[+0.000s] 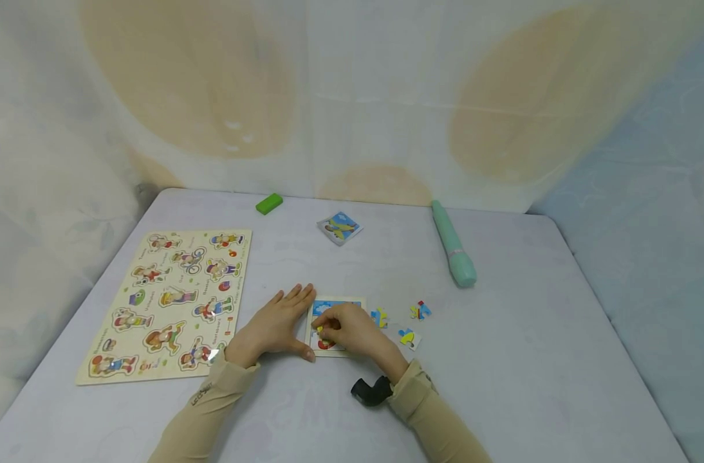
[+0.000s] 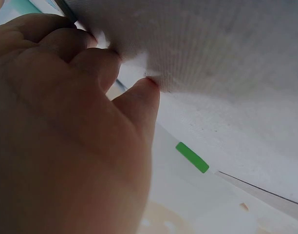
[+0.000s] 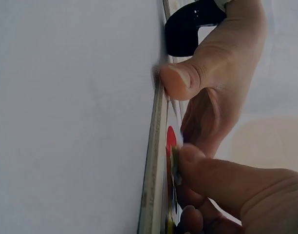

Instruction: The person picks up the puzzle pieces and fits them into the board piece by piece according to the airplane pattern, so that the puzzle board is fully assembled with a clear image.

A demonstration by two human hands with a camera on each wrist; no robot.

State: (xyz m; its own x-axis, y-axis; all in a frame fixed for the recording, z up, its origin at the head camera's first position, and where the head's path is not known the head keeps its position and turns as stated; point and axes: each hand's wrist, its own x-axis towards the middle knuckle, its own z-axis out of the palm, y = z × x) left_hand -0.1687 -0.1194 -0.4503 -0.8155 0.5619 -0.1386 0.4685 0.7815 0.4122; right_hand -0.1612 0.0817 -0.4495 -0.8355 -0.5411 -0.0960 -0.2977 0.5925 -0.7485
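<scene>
A small framed jigsaw puzzle (image 1: 352,300) with a blue and red picture lies between the hands. My left hand (image 1: 275,326) rests along its left side with fingers extended, the thumb at the near left corner. Over the picture, my right hand (image 1: 352,331) pinches a small jigsaw piece (image 3: 175,163) between thumb and fingers, close against the puzzle surface. That hand covers much of the puzzle's right half in the head view. Three loose jigsaw pieces lie to its right: one (image 1: 379,317) beside the frame, another (image 1: 409,338) nearer me, and a third (image 1: 421,310) farther right.
A large wooden puzzle board (image 1: 178,263) with sports figures lies on the left. Toward the back are a green block (image 1: 269,204), a small picture card (image 1: 340,227) and a long mint-green tapered object (image 1: 453,247). A black wrist-worn device (image 1: 370,392) juts out beside the right sleeve.
</scene>
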